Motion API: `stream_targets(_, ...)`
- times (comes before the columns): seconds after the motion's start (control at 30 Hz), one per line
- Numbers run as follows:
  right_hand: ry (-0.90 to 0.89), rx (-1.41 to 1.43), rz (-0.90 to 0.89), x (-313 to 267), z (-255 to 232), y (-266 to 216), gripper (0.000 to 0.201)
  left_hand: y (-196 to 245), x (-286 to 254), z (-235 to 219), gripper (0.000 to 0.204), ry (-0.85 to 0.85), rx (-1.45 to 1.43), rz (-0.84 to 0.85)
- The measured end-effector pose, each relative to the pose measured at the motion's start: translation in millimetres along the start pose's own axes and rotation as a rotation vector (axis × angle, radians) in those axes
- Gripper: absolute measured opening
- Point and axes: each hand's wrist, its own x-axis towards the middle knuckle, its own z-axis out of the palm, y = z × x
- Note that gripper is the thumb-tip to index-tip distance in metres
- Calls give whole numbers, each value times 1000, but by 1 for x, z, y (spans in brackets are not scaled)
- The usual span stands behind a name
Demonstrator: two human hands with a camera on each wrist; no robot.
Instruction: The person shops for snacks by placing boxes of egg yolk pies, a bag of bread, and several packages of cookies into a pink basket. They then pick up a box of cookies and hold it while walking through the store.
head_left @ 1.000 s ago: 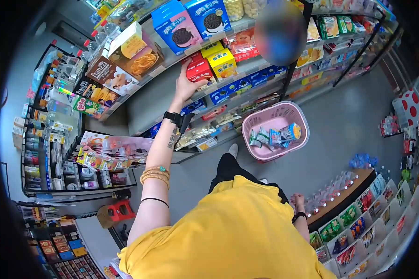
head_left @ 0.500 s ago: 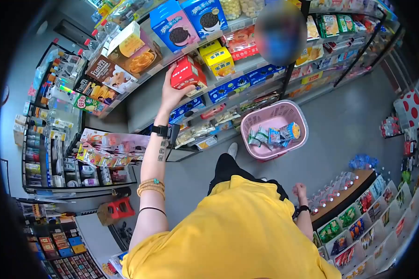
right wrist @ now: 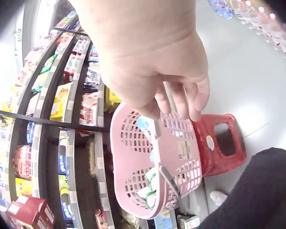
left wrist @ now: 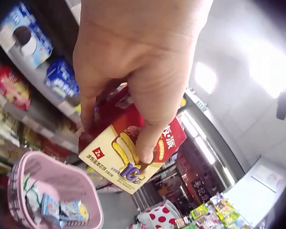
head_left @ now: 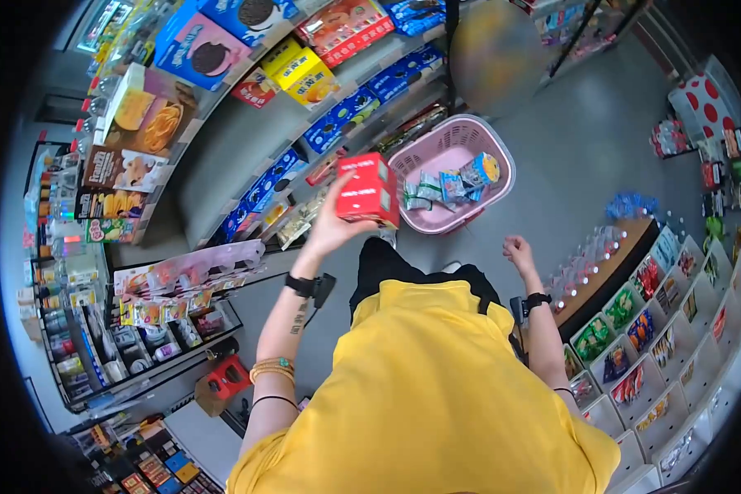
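Observation:
The left hand (head_left: pixel 335 221) grips a red box (head_left: pixel 369 191) by its sides, just left of the pink basket (head_left: pixel 502 177) in the head view. In the left wrist view the thumb lies over the printed cream and red face of the box (left wrist: pixel 115 164). Several snack packets (head_left: pixel 457 183) lie inside the basket. The right hand (head_left: pixel 519 251) hangs to the right of the basket, holding nothing, its fingers loosely curled. From the right wrist, that hand (right wrist: pixel 157 76) appears over the basket (right wrist: pixel 133 188), with no contact that I can make out.
Curved shelves hold yellow boxes (head_left: pixel 309 78), blue cookie boxes (head_left: pixel 202 49) and other snacks. A red stool (right wrist: pixel 224 145) is beneath the basket. Bottles (head_left: pixel 589 263) stand on a wooden ledge at the right, beside bins of packets (head_left: pixel 622 306). Grey floor (head_left: pixel 576 156) shows beyond the basket.
The red box has left the shelf and moved down and right in the left hand, close to the basket. The right hand has risen a little. The head view has shifted.

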Motion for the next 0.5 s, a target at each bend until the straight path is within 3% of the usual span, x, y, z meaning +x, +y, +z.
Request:
stream_targets(0.1,-8,-59,124,-8,-19,84,22,-54,12,45,100,-138,-86,-84)
stream_targets(0.17,4,-35,164,-32,-32,142,19,-87,24,70,100,-171,40,-42)
stream_targets(0.3,130,9,427,-119,-40,181,20,-123,54,105,101,-176,182,22)
stream_targets(0.43,225,113,499,-188,-41,234,16,-164,86,135,95,-169,87,25)
stream_targets(0.5,292,15,510,-215,-32,236,15,-174,106,146,97,-185,164,174)
